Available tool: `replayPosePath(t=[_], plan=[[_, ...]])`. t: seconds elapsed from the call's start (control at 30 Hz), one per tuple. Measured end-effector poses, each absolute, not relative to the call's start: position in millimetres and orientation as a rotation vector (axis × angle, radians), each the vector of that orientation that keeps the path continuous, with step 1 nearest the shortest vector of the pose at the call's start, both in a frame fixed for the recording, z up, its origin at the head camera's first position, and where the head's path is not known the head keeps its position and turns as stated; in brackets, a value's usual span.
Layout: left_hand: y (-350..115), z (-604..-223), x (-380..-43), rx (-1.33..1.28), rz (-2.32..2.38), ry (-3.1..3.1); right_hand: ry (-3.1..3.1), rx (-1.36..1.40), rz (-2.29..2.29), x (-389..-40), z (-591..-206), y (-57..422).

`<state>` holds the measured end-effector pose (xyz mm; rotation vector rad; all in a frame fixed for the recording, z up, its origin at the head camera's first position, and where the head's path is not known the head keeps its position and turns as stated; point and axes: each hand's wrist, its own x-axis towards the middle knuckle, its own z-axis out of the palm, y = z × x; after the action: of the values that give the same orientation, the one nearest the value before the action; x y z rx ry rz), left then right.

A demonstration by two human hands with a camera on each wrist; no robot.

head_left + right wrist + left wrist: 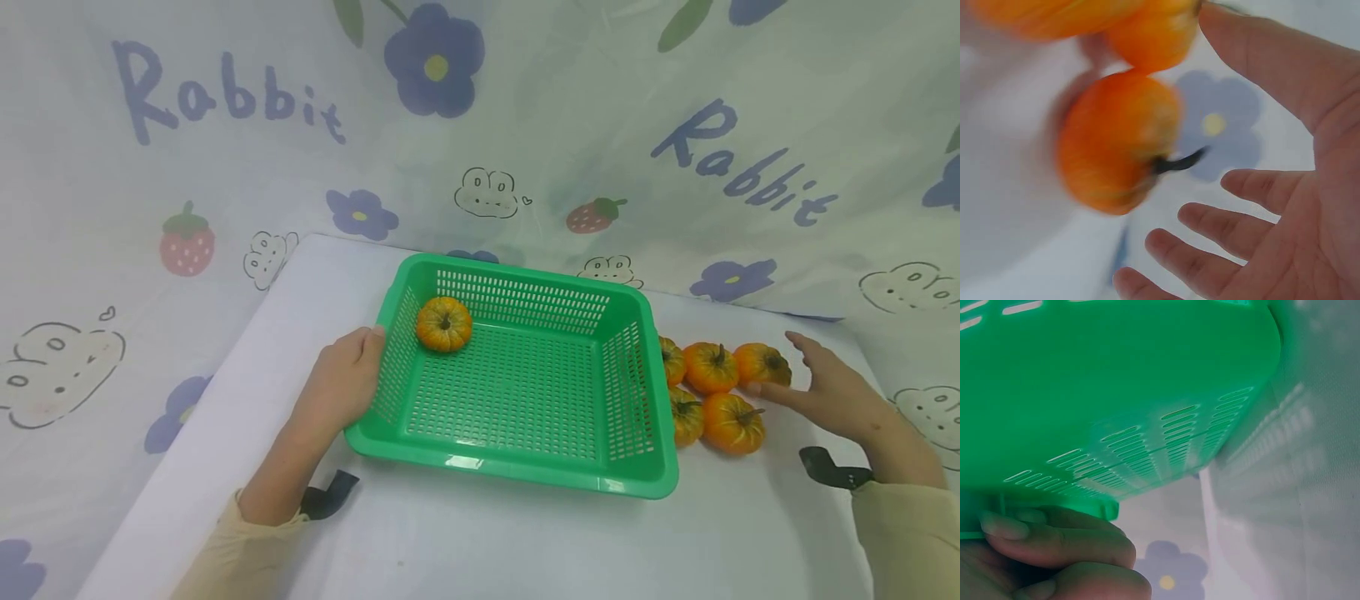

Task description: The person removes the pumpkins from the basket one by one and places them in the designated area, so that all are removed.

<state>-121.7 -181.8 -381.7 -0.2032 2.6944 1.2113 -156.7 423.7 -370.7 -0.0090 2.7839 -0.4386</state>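
A green plastic basket with slotted walls stands on the white table. My left hand grips its left rim, and in the left wrist view the fingers curl under that rim. One small orange-yellow pumpkin sits in the basket's back left corner. Several more pumpkins cluster just right of the basket, among them a front one and a back right one. Beside that back right pumpkin, my right hand is spread with nothing in it. The right wrist view shows its straight fingers near a stemmed pumpkin.
A white cloth printed with flowers, rabbits and strawberries hangs behind the table. The basket's right wall partly hides the nearest pumpkins. The white tabletop extends in front of the basket. Dark wrist straps show at both wrists.
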Motion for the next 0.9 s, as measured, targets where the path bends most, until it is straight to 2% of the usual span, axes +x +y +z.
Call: replayPosePath(t=[0.4,0.63,0.9], plan=[[-183.5,-383.0,-122.4,-0.196,1.204,2.693,2.862,-0.271,-0.573,-159.3,-323.8,349.5],[-184.8,-382.8,-121.8,-0.211,1.203,2.684,2.908,-0.547,-0.505,-158.1,-299.1,284.7],[-183.1,-381.9,-121.8,-0.205,1.218,2.688,2.838,-0.997,-0.434,-159.4,-297.5,212.2]])
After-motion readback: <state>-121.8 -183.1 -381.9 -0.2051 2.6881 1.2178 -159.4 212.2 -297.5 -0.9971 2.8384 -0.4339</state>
